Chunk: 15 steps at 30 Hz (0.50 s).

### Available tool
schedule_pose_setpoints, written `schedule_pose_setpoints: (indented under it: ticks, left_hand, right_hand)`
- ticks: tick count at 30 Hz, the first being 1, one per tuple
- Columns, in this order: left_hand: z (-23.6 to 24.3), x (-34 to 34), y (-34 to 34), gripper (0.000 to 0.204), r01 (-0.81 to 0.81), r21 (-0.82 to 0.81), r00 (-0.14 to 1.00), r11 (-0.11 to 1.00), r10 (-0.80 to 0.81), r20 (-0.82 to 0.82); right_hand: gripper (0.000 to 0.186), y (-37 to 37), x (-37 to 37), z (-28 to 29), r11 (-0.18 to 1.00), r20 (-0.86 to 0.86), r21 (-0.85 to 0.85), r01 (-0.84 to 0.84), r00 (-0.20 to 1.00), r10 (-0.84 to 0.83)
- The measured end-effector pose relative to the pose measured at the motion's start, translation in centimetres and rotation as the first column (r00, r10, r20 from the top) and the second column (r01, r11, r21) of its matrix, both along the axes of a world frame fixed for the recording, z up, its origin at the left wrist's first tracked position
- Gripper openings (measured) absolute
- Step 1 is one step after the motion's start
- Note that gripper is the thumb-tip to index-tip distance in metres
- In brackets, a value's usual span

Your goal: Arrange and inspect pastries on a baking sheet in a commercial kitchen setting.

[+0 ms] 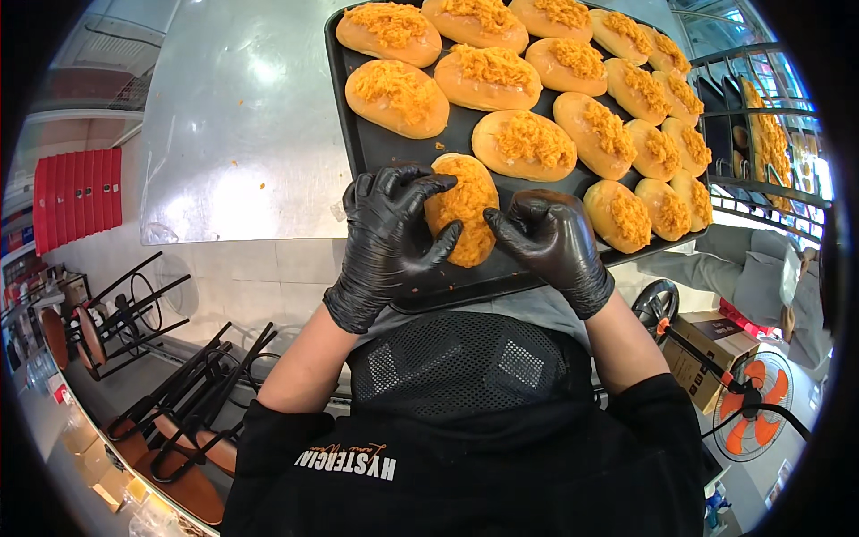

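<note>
Both my hands wear black gloves over a dark baking tray of oval golden buns. Between them, at the near side of the tray, is a bun thickly coated with orange shredded topping that looks like meat floss. My left hand grips this bun from the left, index finger at its far end and thumb at its lower left side. My right hand is closed, its fingers curled, with the thumb tip at the bun's right edge. Whether those curled fingers hold anything is hidden. Another topped bun lies just beyond.
A shiny metal table carries the tray, with a few crumbs on it. To the right stands a rack holding trays. Stools are at lower left; an orange-bladed fan and a cardboard box are at lower right. Another person is nearby.
</note>
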<state>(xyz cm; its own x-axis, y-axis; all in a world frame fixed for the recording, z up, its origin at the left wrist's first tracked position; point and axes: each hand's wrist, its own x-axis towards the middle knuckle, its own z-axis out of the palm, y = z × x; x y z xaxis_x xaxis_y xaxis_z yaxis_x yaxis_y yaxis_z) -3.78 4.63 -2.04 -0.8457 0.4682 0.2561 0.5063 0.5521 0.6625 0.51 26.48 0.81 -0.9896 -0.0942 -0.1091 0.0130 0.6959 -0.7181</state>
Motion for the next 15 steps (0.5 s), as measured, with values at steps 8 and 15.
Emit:
schedule_pose_setpoints:
  ticks: [8, 15]
  left_hand:
    - [0.3, 0.4, -1.3, 0.043, -0.006, -0.002, 1.000, 1.000, 0.006, 0.012]
    - [-0.2, 0.7, -2.5, 0.032, -0.023, -0.021, 0.999, 1.000, 0.024, 0.049]
  right_hand:
    - [0.026, -0.9, -0.3, 0.0, 0.995, -0.053, 0.095, -0.012, 0.998, 0.017]
    - [0.022, -0.2, -0.8, 0.9, 0.999, -0.036, -0.038, 0.013, 0.999, -0.015]
